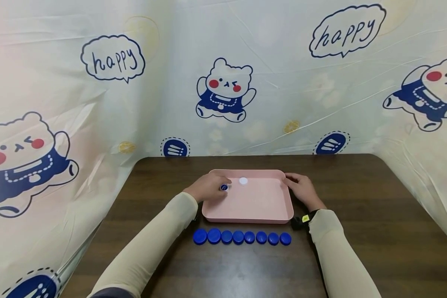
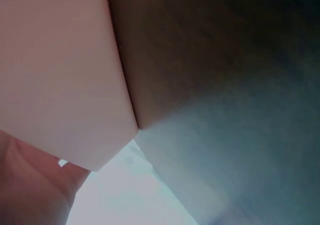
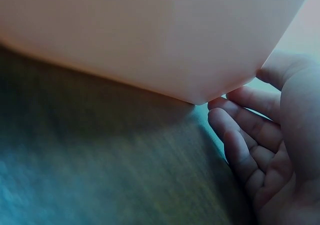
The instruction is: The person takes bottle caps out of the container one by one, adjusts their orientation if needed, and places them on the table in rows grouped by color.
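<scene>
A shallow pink tray point(image 1: 260, 203) lies on the table. Over its left part is my left hand point(image 1: 208, 187), which pinches a small round cap point(image 1: 224, 187), dark blue with a white edge, between thumb and fingers. A white round cap point(image 1: 243, 181) lies in the tray near its far side, just right of those fingers. At the tray's far right corner, my right hand point(image 1: 301, 188) holds the rim, and the right wrist view has its thumb and fingertips point(image 3: 235, 92) at the tray's corner. In the left wrist view, the tray wall hides most of the left hand point(image 2: 40, 185).
In front of the tray, several blue bottle caps point(image 1: 238, 237) form a row on the dark wooden table point(image 1: 238, 273), the larger ones at the left. A dark cable runs beside the right forearm. Behind the table hangs a printed curtain point(image 1: 283, 103).
</scene>
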`<action>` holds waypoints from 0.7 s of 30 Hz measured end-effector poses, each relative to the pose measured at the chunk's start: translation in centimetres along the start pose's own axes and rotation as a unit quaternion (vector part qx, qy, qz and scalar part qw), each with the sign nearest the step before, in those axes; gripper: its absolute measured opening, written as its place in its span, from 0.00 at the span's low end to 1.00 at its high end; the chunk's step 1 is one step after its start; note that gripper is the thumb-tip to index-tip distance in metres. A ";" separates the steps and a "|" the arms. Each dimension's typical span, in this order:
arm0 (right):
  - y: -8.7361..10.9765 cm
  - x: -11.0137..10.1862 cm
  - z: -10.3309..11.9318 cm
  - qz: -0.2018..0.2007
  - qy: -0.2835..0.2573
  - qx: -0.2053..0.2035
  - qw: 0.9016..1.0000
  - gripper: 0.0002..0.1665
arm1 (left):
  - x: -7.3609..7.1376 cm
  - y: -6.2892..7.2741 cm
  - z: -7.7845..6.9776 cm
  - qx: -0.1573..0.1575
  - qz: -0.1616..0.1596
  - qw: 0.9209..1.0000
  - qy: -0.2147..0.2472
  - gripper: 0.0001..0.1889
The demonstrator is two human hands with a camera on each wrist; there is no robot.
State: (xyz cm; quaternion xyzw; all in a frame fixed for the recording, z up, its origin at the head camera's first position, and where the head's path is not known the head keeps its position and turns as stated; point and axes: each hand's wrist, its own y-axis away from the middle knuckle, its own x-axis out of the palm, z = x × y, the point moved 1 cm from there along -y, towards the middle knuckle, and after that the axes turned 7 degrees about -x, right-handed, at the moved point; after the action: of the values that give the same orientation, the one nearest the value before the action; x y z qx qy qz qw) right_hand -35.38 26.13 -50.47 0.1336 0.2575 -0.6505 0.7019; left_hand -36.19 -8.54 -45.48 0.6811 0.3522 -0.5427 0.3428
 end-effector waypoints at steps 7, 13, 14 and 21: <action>0.1 0.0 0.0 -0.001 -0.002 0.002 1.000 0.28 | 0.1 -0.1 -0.1 0.010 -0.008 1.000 -0.011 0.18; 0.1 0.0 -0.1 0.000 -0.002 0.002 1.000 0.30 | 0.2 -0.2 -0.1 0.002 0.000 1.000 -0.013 0.18; 0.1 0.0 -0.1 0.000 -0.001 0.002 1.000 0.30 | 0.2 -0.2 0.0 0.002 0.000 1.000 -0.012 0.18; 0.1 0.0 0.0 0.002 0.006 0.006 1.000 0.30 | 0.4 -0.2 0.1 0.014 -0.001 1.000 -0.014 0.17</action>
State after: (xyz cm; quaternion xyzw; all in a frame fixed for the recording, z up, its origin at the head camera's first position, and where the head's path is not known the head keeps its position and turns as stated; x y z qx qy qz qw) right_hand -35.24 26.11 -50.53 0.1425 0.2578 -0.6499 0.7006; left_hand -36.39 -8.48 -45.87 0.6779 0.3400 -0.5576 0.3376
